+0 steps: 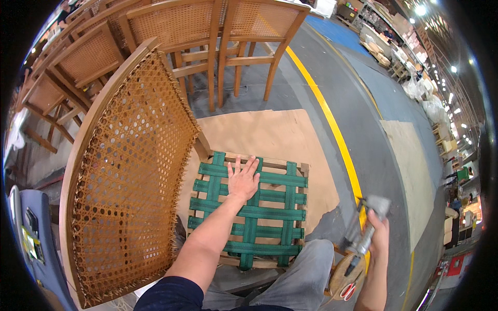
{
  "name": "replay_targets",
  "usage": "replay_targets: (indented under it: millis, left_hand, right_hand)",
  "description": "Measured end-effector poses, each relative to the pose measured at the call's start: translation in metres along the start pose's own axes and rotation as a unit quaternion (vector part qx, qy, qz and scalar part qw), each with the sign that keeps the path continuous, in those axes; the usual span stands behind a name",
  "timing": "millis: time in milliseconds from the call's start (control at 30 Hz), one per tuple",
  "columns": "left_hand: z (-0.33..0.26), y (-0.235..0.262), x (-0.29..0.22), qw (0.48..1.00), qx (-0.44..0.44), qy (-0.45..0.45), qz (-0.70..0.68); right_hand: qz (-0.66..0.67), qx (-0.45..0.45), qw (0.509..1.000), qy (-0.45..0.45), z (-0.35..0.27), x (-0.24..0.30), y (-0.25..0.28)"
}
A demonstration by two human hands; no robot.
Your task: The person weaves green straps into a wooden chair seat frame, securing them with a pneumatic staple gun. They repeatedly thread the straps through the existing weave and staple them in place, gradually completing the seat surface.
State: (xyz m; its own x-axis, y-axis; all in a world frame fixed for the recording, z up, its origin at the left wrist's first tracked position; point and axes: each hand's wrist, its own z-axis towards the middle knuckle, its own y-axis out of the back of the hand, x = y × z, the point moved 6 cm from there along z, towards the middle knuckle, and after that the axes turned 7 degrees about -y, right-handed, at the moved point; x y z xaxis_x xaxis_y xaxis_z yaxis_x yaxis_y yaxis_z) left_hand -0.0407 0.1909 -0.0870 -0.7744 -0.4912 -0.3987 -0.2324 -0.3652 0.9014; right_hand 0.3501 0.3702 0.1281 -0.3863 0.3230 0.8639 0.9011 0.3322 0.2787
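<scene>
Green webbing (250, 211), woven in a grid across the seat frame (304, 171) of a wooden chair, is pressed under a worker's left hand (243, 181) on a workshop floor (376, 155). The hand is laid flat close to the seat's far edge, its fingers (252, 168) spread open and nothing gripped between them. In the right hand (380, 236), held up well apart from the seat's right edge, a grey metal hand tool (381, 206) is gripped, fingers closed around it; its finer detail is blurred. Red-handled scissors (348, 292) are seen below the tool, at the near edge of a round wooden top (336, 272). The chair is set over a brown sheet (264, 124), whose far and right edges are left showing beyond the seat. The seat is flanked on its left by a caned backrest (129, 155), its edge fringed with cane ends. More cane-backed chairs (174, 26) are lined up past the sheet's far edge, beside a yellow line (329, 116) marked along the floor.
</scene>
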Motion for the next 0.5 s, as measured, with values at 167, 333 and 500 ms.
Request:
replay_targets:
  millis: [167, 333, 500]
  left_hand:
    - [-0.007, 0.003, 0.013, 1.0, -0.023, -0.001, 0.005]
    - [-0.002, 0.002, 0.005, 0.999, -0.004, 0.002, -0.033]
    - [-0.005, 0.001, 0.014, 0.999, -0.015, 0.008, -0.038]
  right_hand:
    - [-0.027, 0.182, 0.982, -0.048, 0.037, 0.016, -0.209]
    - [-0.041, 0.217, 0.973, -0.069, 0.059, -0.01, -0.323]
    - [-0.072, 0.21, 0.973, -0.069, 0.064, -0.021, -0.366]
